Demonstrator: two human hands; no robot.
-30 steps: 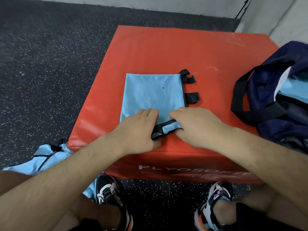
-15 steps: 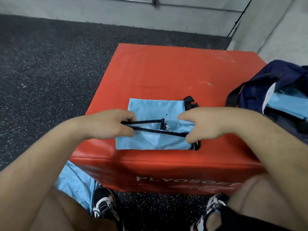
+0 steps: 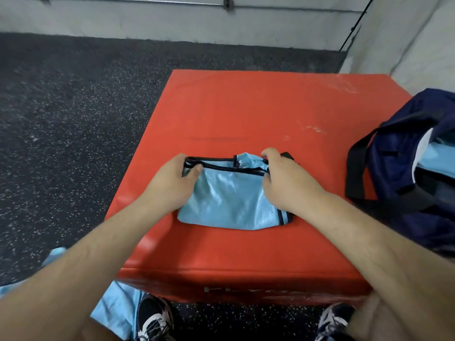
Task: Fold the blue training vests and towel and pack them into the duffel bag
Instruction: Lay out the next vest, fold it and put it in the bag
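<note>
Even indoor light, soft shadows, wide-angle bending, slight blur

The vest (image 3: 231,200) was thin light-blue cloth, finely ribbed, with a soft sheen, and its edges carried black binding (image 3: 221,159). Under it, the red box (image 3: 246,107) wore a smooth, faintly glossy vinyl-like skin, scuffed pale toward its far right corner. At the box's right side, the duffel bag (image 3: 398,153) was matt navy fabric with black webbing straps (image 3: 354,168). Around the box, the floor (image 3: 73,107) was rough black rubber flecked white. Beyond the box, the wall (image 3: 172,18) looked matt grey.
</note>
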